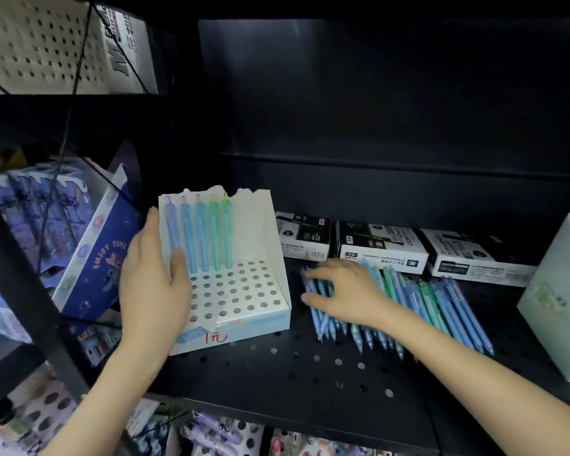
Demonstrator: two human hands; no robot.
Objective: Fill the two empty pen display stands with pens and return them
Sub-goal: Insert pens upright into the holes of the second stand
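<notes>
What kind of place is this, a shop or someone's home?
Most likely a stationery shop: a pen display stand with a handwritten price tag, boxes of permanent markers along the back, and loose pens heaped on a black perforated shelf.

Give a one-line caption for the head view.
Left hand grips a white cardboard pen stand with five upright pens; right hand rests on loose blue and green pens on black perforated shelf.

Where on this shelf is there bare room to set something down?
The front strip of the black perforated shelf is bare, bordered by the white cardboard pen stand and the pile of blue and green pens. Crowded: the back, lined with black-and-white marker boxes, and the right, by the pale green box.
</notes>
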